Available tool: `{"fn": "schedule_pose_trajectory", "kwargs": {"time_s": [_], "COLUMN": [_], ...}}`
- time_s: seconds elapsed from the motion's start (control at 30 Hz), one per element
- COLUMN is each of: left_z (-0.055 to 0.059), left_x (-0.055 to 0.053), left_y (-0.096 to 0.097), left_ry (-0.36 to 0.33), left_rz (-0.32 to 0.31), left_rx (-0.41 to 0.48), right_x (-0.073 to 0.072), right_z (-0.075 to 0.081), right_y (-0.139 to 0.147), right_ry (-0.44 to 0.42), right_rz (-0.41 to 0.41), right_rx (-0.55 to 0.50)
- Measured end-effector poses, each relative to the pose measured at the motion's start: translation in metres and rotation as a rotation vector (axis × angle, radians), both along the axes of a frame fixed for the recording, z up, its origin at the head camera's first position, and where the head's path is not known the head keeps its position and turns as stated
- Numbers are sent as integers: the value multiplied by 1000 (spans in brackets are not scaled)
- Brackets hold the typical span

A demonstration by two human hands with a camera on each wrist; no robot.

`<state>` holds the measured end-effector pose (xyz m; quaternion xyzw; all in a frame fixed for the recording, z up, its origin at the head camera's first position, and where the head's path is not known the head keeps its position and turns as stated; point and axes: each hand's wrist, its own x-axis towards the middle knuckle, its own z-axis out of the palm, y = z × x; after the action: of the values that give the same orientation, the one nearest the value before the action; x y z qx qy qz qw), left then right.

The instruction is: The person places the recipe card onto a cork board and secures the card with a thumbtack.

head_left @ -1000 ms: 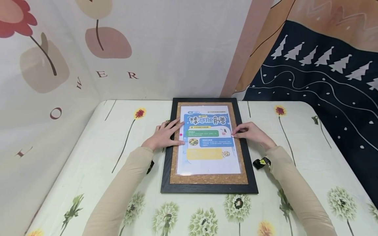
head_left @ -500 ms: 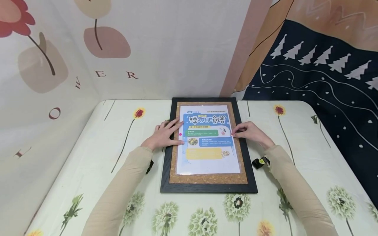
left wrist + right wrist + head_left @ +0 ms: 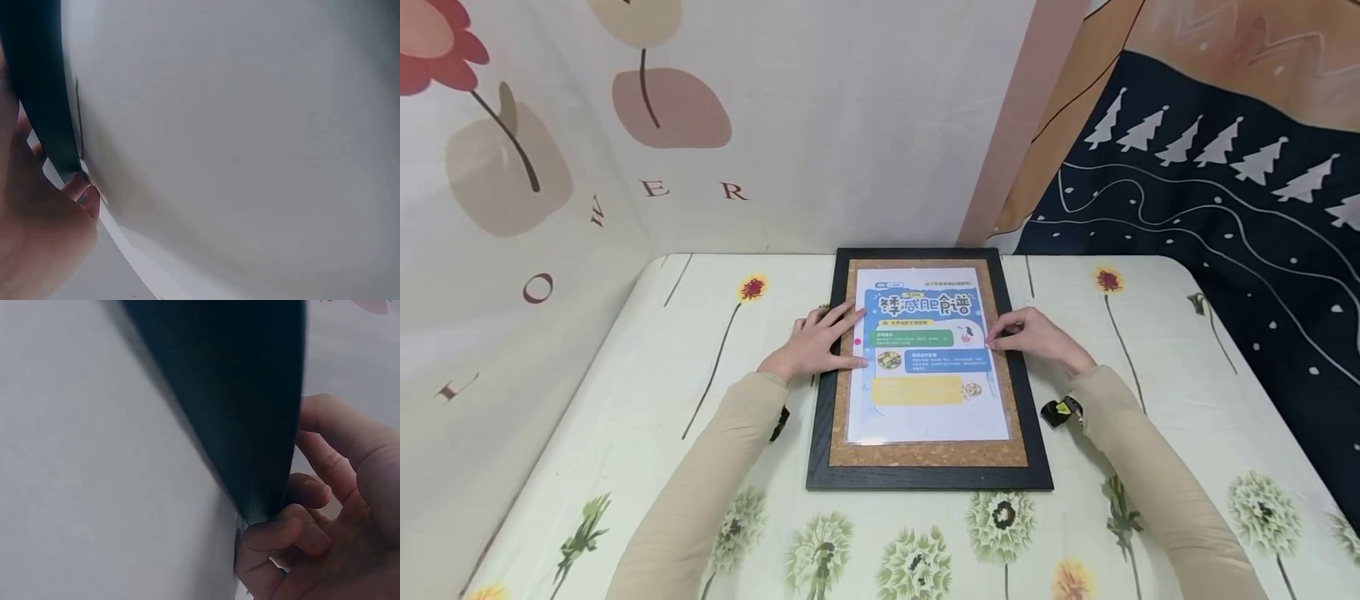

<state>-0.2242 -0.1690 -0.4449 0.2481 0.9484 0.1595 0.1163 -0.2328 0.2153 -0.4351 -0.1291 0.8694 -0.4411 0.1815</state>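
Note:
A black-framed cork board [image 3: 928,479] lies on the table with a printed sheet [image 3: 891,425] in a clear sleeve on its cork. A pink push pin [image 3: 857,342] sits at the sheet's left edge. My left hand [image 3: 812,346] rests across the frame's left side, its spread fingers and thumb touching the sheet around that pin. At the sheet's right edge, thumb and forefinger of my right hand [image 3: 1036,337] pinch a small push pin, mostly hidden by the fingertips. In the right wrist view, the other fingers are curled beside the dark frame side [image 3: 244,425].
A flower-printed cloth [image 3: 730,517] covers the table. Behind stand a pale fabric wall [image 3: 850,125] and a dark curtain with white trees [image 3: 1187,200]. A black wrist device [image 3: 1060,412] shows under the right sleeve.
The view has shifted very slightly. Both hands keep their places on the board, and the sheet has not moved on the cork.

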Motion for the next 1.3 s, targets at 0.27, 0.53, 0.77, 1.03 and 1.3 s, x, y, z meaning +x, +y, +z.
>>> {"fn": "schedule_pose_trajectory", "kwargs": {"time_s": [0.27, 0.53, 0.77, 1.03, 1.3], "left_z": [2, 2, 5, 1, 2], "left_x": [1, 0, 2, 3, 3], "left_y": [1, 0, 1, 0, 2], "left_ry": [-7, -9, -18, -23, -14], "left_rz": [2, -3, 4, 1, 7], "left_rx": [-1, -16, -9, -13, 3], "right_x": [0, 2, 3, 5, 8], "right_z": [0, 3, 1, 0, 8], "right_y": [-1, -6, -4, -4, -4], "right_ry": [11, 26, 41, 26, 9], "right_rz": [-4, -11, -14, -7, -10], "right_rx": [24, 39, 19, 9, 9]}}
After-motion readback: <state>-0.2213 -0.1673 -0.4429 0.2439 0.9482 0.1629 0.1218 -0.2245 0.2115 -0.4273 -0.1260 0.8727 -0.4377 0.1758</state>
